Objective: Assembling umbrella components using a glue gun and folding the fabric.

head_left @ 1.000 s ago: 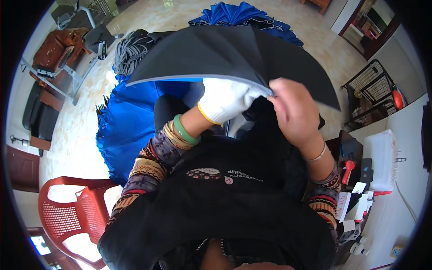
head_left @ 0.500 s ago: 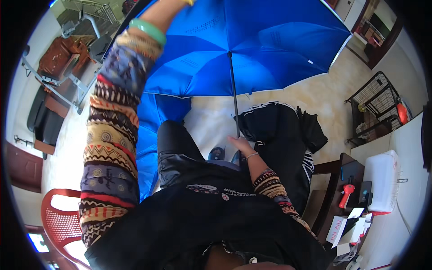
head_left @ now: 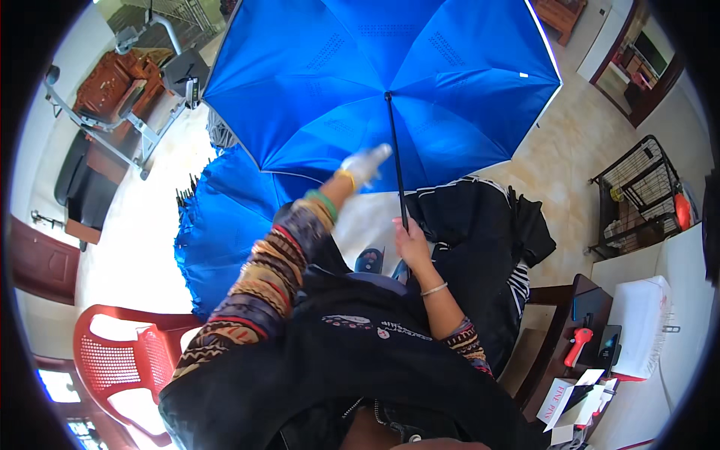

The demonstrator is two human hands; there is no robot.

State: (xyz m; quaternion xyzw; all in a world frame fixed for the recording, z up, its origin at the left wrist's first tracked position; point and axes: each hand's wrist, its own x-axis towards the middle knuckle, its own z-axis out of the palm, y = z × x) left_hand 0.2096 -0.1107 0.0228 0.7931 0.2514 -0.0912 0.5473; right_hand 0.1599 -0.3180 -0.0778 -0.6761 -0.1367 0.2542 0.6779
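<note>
An opened blue umbrella (head_left: 330, 82) fills the far middle, its inner side toward me and its black shaft (head_left: 397, 150) running down to me. My right hand (head_left: 412, 244) is closed around the lower end of this shaft. Just left of the shaft is my left hand (head_left: 365, 166), in a pale glove and smeared by motion, so its fingers cannot be made out. Touching between that hand and the shaft is not clear. Another blue umbrella (head_left: 225, 217), loosely spread, lies at my left with several dark rib tips along its edge.
Black clothing with white stripes (head_left: 472, 225) is heaped right of my legs. A red plastic chair (head_left: 112, 360) stands at near left, exercise equipment (head_left: 142, 127) at far left. On the right are a wire cage (head_left: 637, 195) and a dark table (head_left: 555, 337) bearing a red tool (head_left: 577, 346) and an opened box (head_left: 574, 405).
My left hand has come down from the far upper edge toward the shaft. The open umbrella has shifted slightly left, and more of the other blue umbrella shows. My right hand stays on the shaft.
</note>
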